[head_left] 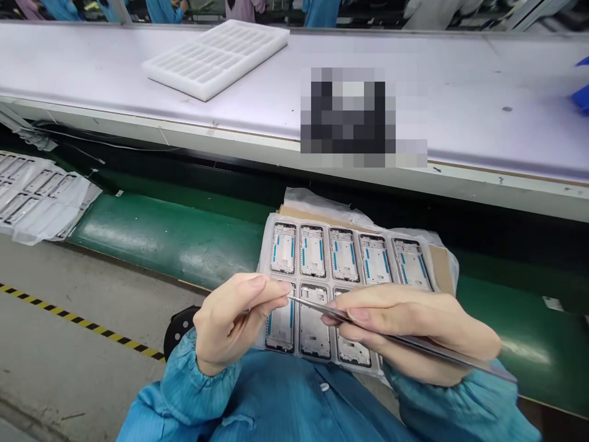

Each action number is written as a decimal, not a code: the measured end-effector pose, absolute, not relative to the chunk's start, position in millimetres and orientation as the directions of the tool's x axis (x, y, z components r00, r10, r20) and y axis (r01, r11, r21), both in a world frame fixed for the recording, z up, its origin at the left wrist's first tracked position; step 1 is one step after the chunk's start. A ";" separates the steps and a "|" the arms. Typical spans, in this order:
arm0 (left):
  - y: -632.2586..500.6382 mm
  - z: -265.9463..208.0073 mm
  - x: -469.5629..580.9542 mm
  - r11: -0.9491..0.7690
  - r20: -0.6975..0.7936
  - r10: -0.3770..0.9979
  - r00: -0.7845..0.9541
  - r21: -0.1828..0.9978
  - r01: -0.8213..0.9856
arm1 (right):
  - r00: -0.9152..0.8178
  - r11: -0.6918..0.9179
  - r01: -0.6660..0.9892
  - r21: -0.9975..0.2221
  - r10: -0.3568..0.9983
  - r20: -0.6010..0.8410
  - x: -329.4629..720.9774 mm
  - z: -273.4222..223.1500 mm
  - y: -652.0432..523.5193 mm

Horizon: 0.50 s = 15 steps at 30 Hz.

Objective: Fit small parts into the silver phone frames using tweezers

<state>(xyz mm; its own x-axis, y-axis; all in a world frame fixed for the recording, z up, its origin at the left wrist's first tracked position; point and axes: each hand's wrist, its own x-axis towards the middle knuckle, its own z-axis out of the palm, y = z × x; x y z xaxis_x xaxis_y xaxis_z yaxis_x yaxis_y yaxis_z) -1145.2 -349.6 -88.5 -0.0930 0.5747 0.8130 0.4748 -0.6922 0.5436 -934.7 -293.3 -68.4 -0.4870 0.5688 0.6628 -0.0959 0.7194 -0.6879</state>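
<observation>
My right hand [414, 325] grips slim metal tweezers [322, 308], tips pointing left. Thumb and forefinger of my left hand [230, 316] are pinched together right at those tips; whatever is between them is too small to make out. Both hands hover over a pale plastic tray [265, 253] of phone middle frames [313, 253], set in two rows. Blue strips [321, 253] show on the upper-row frames and on the lower left frame. Two other visible lower-row frames [315, 322] show no blue strips. My right hand hides the rest of that row.
Beyond the tray runs a raised white bench [92, 67] carrying a white slotted foam tray [205, 92] and a blurred-out dark object [348, 116]. More frame trays [41, 196] lie left on the green shelf [175, 239]. A black round seat [179, 331] is beside my left sleeve. People stand across the bench.
</observation>
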 end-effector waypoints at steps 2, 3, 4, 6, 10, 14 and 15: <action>-350.3 -89.1 -1145.8 -0.687 0.813 0.578 -0.076 0.535 0.493 | -0.490 0.732 -0.089 -0.676 0.558 0.669 -936.3 -67.0 -292.3; -350.6 -89.4 -1146.3 -0.685 0.813 0.579 -0.067 0.529 0.500 | -0.488 0.732 -0.089 -0.676 0.560 0.670 -936.8 -65.8 -291.7; -350.8 -89.7 -1146.9 -0.686 0.814 0.578 -0.056 0.522 0.507 | -0.491 0.728 -0.091 -0.680 0.561 0.667 -936.9 -64.4 -290.8; -350.7 -89.7 -1147.9 -0.687 0.817 0.575 -0.039 0.509 0.518 | -0.516 0.716 -0.097 -0.691 0.558 0.650 -936.1 -61.0 -288.6; -349.2 -88.4 -1149.0 -0.685 0.818 0.574 -0.033 0.502 0.528 | -0.577 0.706 -0.102 -0.700 0.531 0.620 -933.5 -55.5 -284.0; -348.3 -84.1 -1150.7 -0.693 0.813 0.583 -0.007 0.501 0.517 | -0.553 0.694 -0.105 -0.713 0.555 0.621 -934.3 -56.8 -284.0; -348.2 -82.6 -1151.4 -0.694 0.809 0.587 0.006 0.500 0.519 | -0.547 0.691 -0.102 -0.715 0.562 0.621 -934.8 -57.9 -284.6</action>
